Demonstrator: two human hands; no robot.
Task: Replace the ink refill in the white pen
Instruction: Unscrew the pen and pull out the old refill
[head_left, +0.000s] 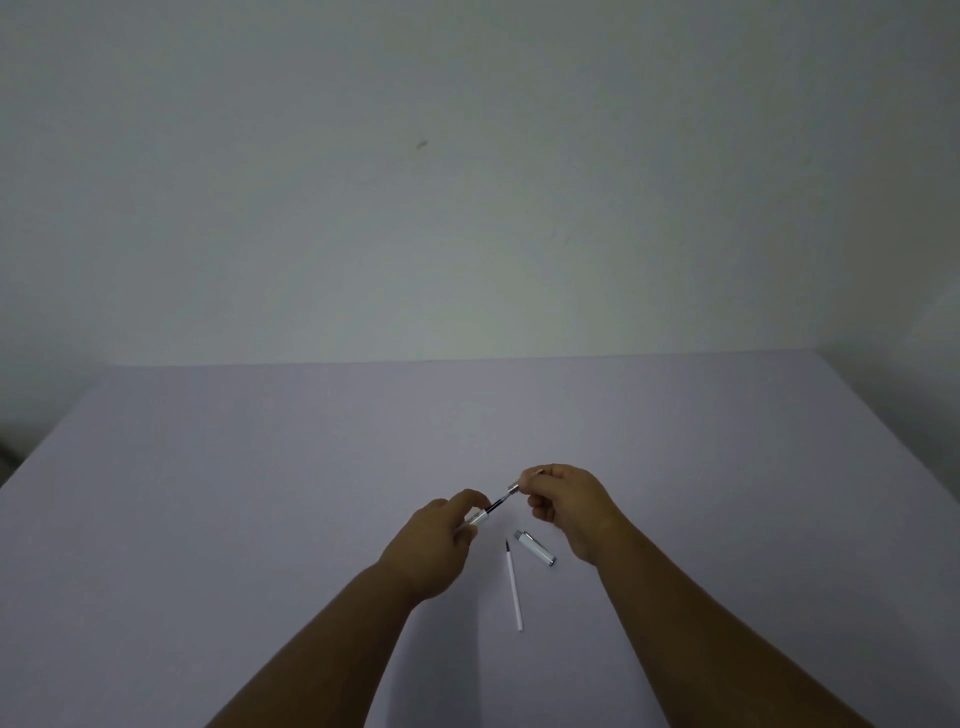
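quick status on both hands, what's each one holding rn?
Left hand: closed on the white pen barrel.
Right hand: closed on the pen's front section; a dark refill spans the gap between the two pieces.

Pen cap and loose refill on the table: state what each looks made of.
Pen cap: glossy white body, probably plastic or lacquered metal, with shiny silver trim that looks metallic. Loose refill: slim matte white tube, likely plastic, with a dark pointed tip of unclear material.
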